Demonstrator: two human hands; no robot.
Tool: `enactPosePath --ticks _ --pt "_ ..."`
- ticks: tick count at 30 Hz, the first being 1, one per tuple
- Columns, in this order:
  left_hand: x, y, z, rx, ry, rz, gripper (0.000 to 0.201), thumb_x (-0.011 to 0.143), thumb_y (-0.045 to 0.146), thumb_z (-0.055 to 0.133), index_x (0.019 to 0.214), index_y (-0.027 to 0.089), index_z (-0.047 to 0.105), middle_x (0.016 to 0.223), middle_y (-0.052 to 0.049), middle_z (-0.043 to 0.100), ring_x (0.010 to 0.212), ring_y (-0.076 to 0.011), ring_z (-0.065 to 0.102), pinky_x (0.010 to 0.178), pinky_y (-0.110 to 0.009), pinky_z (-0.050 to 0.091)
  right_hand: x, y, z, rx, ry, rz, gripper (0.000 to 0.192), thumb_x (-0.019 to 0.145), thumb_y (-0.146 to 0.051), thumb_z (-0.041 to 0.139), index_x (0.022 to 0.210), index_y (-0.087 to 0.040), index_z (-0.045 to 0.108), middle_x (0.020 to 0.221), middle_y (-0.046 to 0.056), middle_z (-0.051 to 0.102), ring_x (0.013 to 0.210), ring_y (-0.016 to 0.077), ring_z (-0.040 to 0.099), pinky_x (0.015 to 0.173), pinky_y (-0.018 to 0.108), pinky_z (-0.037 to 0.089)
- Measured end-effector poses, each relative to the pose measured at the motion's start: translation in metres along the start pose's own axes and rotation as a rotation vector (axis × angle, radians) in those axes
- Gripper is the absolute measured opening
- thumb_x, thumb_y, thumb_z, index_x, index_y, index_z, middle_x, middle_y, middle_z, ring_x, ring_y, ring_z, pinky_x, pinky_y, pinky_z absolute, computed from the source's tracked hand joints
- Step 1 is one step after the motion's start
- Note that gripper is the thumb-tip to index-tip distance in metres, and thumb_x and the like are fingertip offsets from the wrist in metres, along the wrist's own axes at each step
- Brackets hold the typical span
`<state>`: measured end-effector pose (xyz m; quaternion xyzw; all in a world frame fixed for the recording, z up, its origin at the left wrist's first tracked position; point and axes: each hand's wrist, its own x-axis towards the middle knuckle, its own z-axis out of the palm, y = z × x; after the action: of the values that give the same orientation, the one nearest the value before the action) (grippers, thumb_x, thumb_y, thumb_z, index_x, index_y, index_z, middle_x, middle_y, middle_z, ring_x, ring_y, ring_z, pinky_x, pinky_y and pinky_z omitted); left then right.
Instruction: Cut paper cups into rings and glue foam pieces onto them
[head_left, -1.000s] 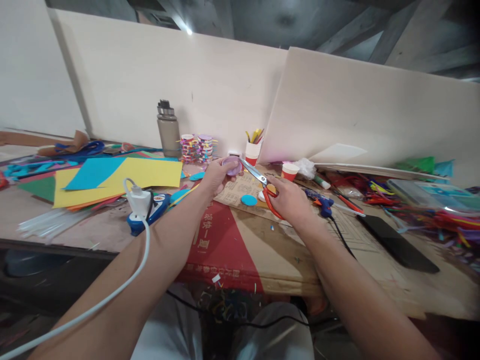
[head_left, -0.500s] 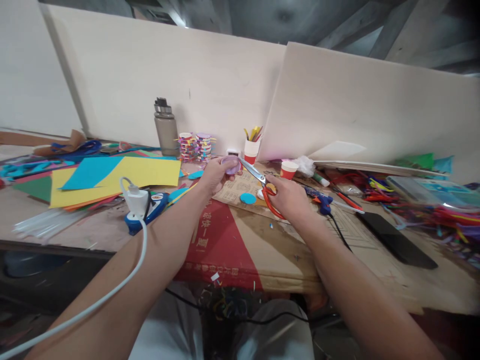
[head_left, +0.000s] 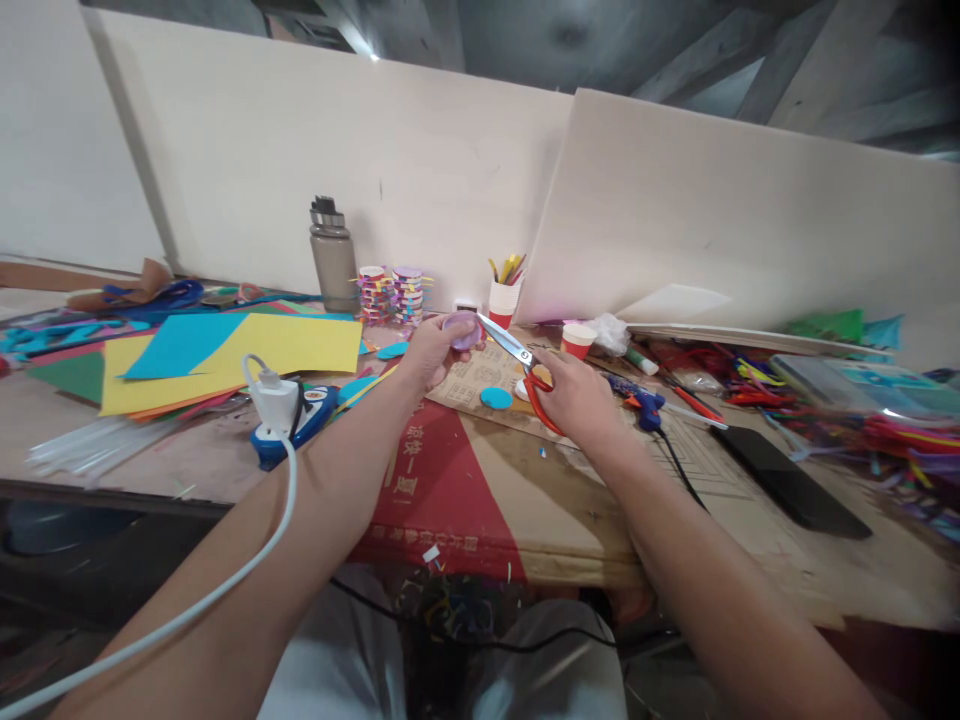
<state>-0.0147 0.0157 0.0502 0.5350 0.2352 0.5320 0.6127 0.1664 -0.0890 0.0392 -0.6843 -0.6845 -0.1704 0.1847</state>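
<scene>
A purple paper disc (head_left: 461,329) is pinched at its lower left rim by the fingers of the left hand (head_left: 433,352), raised just above the desk (head_left: 225,455) near its back edge. The blades of the red-handled scissors (head_left: 517,362) meet the disc's right rim; the right hand (head_left: 574,398) is clenched through the handles. Below the blades a blue paper circle (head_left: 496,398) lies on flattened cardboard (head_left: 525,470). Behind the disc stand stacked decorated cups (head_left: 393,293), a grey bottle (head_left: 334,258) and a cup of strips (head_left: 504,296). Toward the left edge lie yellow and blue sheets (head_left: 240,352) and a white plug (head_left: 274,402).
</scene>
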Motion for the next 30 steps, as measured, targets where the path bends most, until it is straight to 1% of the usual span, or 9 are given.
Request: enactPosePath --ticks 5,12,17,22,26,30 --pt "0.0 -0.001 -0.001 0.007 -0.013 0.001 0.021 0.065 0.021 0.074 0.077 0.011 0.06 0.063 0.0 0.06 0.053 -0.0083 0.057 0.038 -0.016 0.032 0.002 0.003 0.004 -0.022 0.023 -0.029 0.037 0.091 -0.033 0.052 0.126 -0.028 0.062 0.113 0.008 0.071 0.095 0.0249 0.066 0.073 0.029 0.044" --pt "0.003 -0.005 -0.006 0.03 -0.029 -0.008 0.025 0.063 0.023 0.077 0.077 0.011 0.061 0.062 -0.001 0.061 0.053 -0.0085 0.057 0.038 -0.017 0.031 0.002 0.003 0.003 -0.027 -0.002 -0.047 0.036 0.091 -0.03 0.051 0.124 -0.027 0.063 0.11 0.008 0.073 0.096 0.0244 0.067 0.073 0.029 0.044" --pt "0.004 -0.008 -0.006 0.035 -0.011 -0.028 0.027 0.064 0.024 0.078 0.08 0.011 0.061 0.062 0.0 0.061 0.051 -0.0084 0.057 0.037 -0.017 0.031 0.002 0.0 0.003 -0.049 -0.039 -0.02 0.04 0.091 -0.033 0.051 0.129 -0.025 0.06 0.109 0.01 0.073 0.094 0.0263 0.067 0.07 0.03 0.044" --pt "0.004 -0.009 -0.007 0.009 -0.007 -0.049 0.029 0.064 0.022 0.077 0.085 0.01 0.061 0.066 -0.001 0.064 0.052 -0.0092 0.06 0.037 -0.016 0.031 0.002 0.0 0.006 -0.046 -0.041 -0.032 0.037 0.091 -0.032 0.051 0.127 -0.025 0.061 0.111 0.009 0.072 0.094 0.026 0.067 0.069 0.03 0.043" --pt "0.004 -0.01 -0.007 -0.003 0.011 -0.052 0.026 0.065 0.022 0.075 0.083 0.009 0.062 0.063 -0.001 0.063 0.05 -0.0097 0.06 0.035 -0.016 0.031 0.002 0.001 0.008 -0.041 -0.046 -0.037 0.036 0.091 -0.031 0.051 0.125 -0.027 0.061 0.111 0.008 0.072 0.093 0.0251 0.067 0.068 0.029 0.042" --pt "0.005 -0.011 -0.008 -0.001 0.035 -0.065 0.023 0.069 0.024 0.073 0.083 0.01 0.062 0.062 -0.001 0.062 0.049 -0.0101 0.06 0.035 -0.016 0.03 0.002 0.0 0.008 -0.035 -0.066 -0.039 0.035 0.092 -0.031 0.051 0.125 -0.027 0.061 0.11 0.008 0.072 0.093 0.0251 0.067 0.068 0.029 0.041"
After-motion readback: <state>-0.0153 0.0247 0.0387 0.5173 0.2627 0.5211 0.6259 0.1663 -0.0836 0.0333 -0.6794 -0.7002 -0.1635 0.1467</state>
